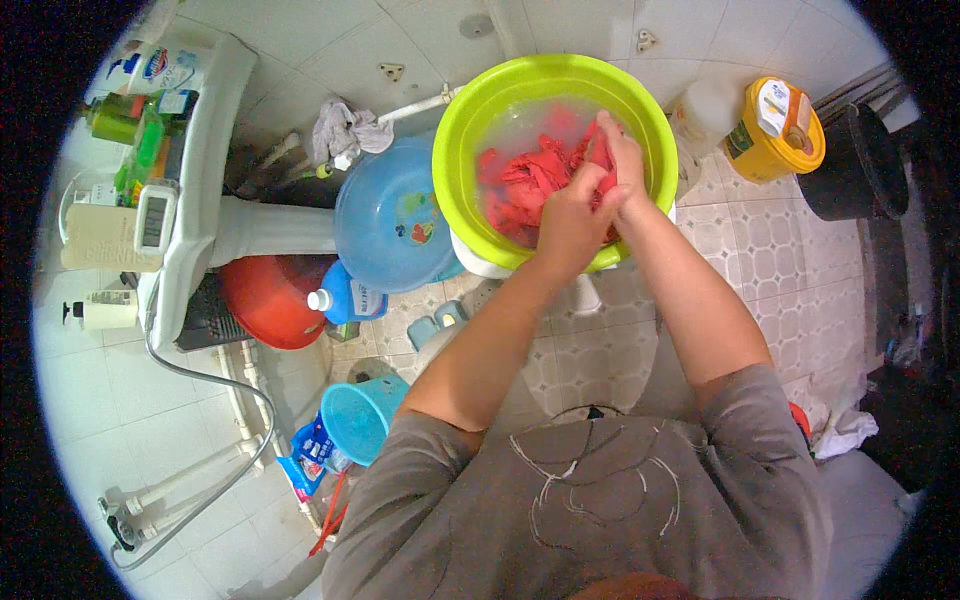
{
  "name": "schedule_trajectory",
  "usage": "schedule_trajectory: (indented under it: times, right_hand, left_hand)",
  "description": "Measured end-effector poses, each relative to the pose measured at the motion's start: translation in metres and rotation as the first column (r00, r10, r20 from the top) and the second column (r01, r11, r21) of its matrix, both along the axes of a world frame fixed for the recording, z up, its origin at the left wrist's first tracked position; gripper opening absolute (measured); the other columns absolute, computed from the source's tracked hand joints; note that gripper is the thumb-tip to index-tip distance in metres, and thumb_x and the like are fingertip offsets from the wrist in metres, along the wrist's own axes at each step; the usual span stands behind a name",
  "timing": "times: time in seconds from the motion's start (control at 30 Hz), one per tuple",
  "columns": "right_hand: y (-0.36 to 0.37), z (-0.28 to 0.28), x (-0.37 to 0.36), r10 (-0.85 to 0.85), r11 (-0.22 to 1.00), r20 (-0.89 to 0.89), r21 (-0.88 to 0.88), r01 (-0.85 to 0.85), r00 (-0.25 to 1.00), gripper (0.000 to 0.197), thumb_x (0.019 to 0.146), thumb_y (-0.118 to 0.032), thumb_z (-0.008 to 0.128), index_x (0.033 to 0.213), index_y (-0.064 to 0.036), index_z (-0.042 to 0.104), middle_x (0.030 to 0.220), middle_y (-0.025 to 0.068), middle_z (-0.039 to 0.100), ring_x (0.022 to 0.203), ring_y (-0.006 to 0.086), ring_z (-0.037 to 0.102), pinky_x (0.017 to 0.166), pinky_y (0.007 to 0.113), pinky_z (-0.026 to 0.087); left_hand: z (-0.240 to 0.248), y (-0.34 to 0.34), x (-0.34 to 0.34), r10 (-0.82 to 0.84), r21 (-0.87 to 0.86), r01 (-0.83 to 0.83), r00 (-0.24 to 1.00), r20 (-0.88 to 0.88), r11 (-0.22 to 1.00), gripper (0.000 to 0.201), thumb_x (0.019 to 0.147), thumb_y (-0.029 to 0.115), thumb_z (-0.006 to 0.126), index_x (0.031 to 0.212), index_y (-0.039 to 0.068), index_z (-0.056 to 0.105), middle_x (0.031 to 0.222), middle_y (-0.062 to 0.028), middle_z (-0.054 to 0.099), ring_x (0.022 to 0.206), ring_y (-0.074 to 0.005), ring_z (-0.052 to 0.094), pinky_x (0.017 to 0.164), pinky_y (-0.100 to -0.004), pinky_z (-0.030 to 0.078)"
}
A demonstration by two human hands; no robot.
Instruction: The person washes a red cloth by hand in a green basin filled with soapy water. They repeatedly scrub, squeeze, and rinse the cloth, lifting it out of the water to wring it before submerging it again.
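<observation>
A wide lime-green basin [452, 150] holds cloudy water and a bunched wet red cloth [535, 180], perhaps a garment. Over the basin's right side my left hand [575, 215] and my right hand [624, 165] come close together. Between them they grip a raised fold of the red cloth, the right hand slightly farther away than the left. Both hands are closed on it, and their fingers are partly hidden by the cloth and by each other. The rest of the cloth lies in the water left of my hands.
Left of the basin are a translucent blue basin [375, 225], a red basin [275, 310], a blue bottle [355, 295] and a white sink [205, 170] crowded with bottles. Nearer stands a turquoise bucket [350, 435]. A yellow tub [760, 150] and black bin [845, 175] are at right.
</observation>
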State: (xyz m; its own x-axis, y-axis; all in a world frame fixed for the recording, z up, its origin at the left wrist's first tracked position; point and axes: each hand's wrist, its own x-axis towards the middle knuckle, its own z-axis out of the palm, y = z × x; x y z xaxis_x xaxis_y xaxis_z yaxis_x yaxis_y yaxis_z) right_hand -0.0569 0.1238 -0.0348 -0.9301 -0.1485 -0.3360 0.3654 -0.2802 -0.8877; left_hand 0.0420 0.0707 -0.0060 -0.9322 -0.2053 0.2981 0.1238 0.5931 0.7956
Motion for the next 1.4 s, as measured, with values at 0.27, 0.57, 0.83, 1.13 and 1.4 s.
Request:
schedule_trajectory:
  times: [0.27, 0.57, 0.83, 1.13, 1.4]
  right_hand:
    - [-0.006, -0.023, 0.010, 0.198, 0.948, -0.078, 0.267, -0.171, 0.977, 0.023, 0.086, -0.024, 0.043, 0.072, -0.0075, 0.052, 0.072, 0.0029, 0.054, 0.066, 0.0124, 0.051, 0.055, 0.031, 0.041]
    - [-0.014, -0.021, 0.029, 0.129, 0.982, 0.027, -0.142, -0.124, 0.991, 0.020, 0.080, -0.017, 0.047, 0.067, -0.0032, 0.056, 0.066, 0.0041, 0.055, 0.056, 0.0143, 0.049, 0.055, 0.030, 0.042]
    - [-0.022, -0.023, 0.054, 0.072, 0.997, -0.132, 0.031, -0.069, 0.989, 0.025, 0.078, -0.018, 0.049, 0.059, -0.0026, 0.051, 0.058, 0.0082, 0.051, 0.058, 0.0159, 0.049, 0.053, 0.034, 0.037]
    - [-0.026, -0.028, 0.057, 0.144, 0.966, 0.140, -0.233, -0.109, 0.980, 0.023, 0.081, -0.020, 0.046, 0.064, -0.0052, 0.051, 0.069, 0.0035, 0.050, 0.060, 0.0123, 0.042, 0.054, 0.029, 0.036]
    - [-0.008, -0.041, 0.032, 0.185, 0.925, 0.039, -0.344, -0.161, 0.982, 0.018, 0.082, -0.026, 0.048, 0.071, -0.0122, 0.052, 0.064, -0.0002, 0.048, 0.054, 0.0109, 0.046, 0.046, 0.027, 0.035]
  left_hand:
    - [-0.024, -0.003, -0.040, 0.336, -0.024, -0.343, 0.930, -0.149, 0.939, 0.017, 0.082, 0.018, 0.045, 0.075, 0.002, 0.049, 0.063, -0.0217, 0.051, 0.063, -0.0365, 0.053, 0.055, -0.0436, 0.040]
    - [-0.049, -0.027, -0.049, 0.287, -0.090, -0.317, 0.925, -0.249, 0.944, 0.013, 0.075, 0.013, 0.050, 0.066, 0.004, 0.052, 0.060, -0.0188, 0.053, 0.055, -0.0339, 0.053, 0.052, -0.0449, 0.041]
    - [-0.045, -0.042, -0.042, 0.291, -0.133, -0.298, 0.954, -0.074, 0.945, 0.019, 0.084, 0.015, 0.043, 0.072, 0.004, 0.051, 0.065, -0.0170, 0.052, 0.059, -0.0318, 0.051, 0.052, -0.0418, 0.040]
    - [-0.065, -0.050, -0.050, 0.263, -0.525, -0.337, 0.941, -0.213, 0.781, 0.009, 0.076, 0.012, 0.051, 0.072, 0.004, 0.052, 0.061, -0.0138, 0.052, 0.056, -0.0313, 0.052, 0.052, -0.0408, 0.041]
    - [-0.052, -0.033, -0.049, 0.288, -0.283, -0.273, 0.957, 0.015, 0.920, 0.018, 0.077, 0.017, 0.049, 0.062, 0.008, 0.053, 0.060, -0.0180, 0.051, 0.061, -0.0344, 0.053, 0.054, -0.0419, 0.041]
